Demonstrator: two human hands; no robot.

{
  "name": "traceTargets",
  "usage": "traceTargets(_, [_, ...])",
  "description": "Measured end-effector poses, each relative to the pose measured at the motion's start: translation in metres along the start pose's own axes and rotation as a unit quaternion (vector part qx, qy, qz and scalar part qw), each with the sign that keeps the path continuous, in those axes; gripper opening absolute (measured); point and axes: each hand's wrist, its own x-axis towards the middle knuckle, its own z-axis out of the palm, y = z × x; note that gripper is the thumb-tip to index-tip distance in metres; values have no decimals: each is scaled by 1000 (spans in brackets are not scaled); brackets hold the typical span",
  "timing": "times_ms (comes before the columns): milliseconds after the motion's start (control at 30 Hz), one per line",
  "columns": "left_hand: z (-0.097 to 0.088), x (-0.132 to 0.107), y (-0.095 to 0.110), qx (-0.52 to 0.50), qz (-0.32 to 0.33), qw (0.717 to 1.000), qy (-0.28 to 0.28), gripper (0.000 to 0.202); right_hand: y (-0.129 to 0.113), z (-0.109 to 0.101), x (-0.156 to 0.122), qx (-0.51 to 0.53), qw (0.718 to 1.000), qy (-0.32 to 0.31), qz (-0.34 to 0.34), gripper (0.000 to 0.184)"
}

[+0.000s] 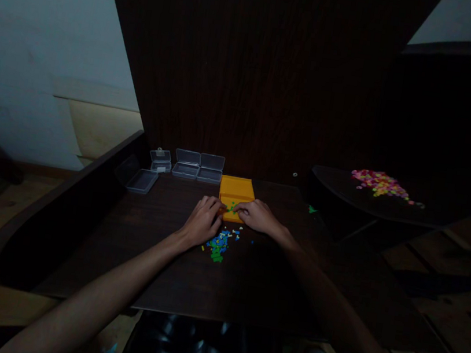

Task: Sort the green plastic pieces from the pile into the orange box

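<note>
A small yellow plastic box (233,219) stands with its lid raised at the back of the dark desk, and small green pieces (232,206) lie inside it. At the box's left edge is my left hand (204,219), its fingers curled and closed over the rim area. My right hand (258,215) reaches in from the right, fingertips pinched together by the green pieces. Whatever either hand pinches is too small and dark to make out. Just in front of the box, a loose pile of tiny blue, green and pale yellow pieces (219,244) lies on the desk.
Clear plastic cases with open lids (197,172) stand along the back left, with another clear case (142,181) nearer the side panel. A heap of pink and yellow bits (381,184) rests on the curved shelf at right. A green scrap (312,209) lies below it.
</note>
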Motion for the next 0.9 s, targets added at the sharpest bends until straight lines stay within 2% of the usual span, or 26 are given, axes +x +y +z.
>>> traceTargets(233, [-2, -1, 1, 2, 5, 1000, -1, 23, 10, -9, -7, 19, 999, 44, 10, 31])
traceTargets(433, [-6, -2, 1, -9, 22, 1000, -6, 22, 21, -6, -22, 100, 991, 93, -14, 27])
traceTargets(633, [-11, -5, -1, -21, 134, 990, -36, 15, 10, 5, -47, 174, 975, 51, -131, 21])
traceTargets(767, [-14, -8, -1, -24, 173, 983, -59, 17, -3, 11, -56, 156, 976, 7, -155, 21])
traceTargets(900, [-20, -8, -3, -27, 178, 980, -89, 20, -16, 14, -58, 113, 982, -8, -150, 25])
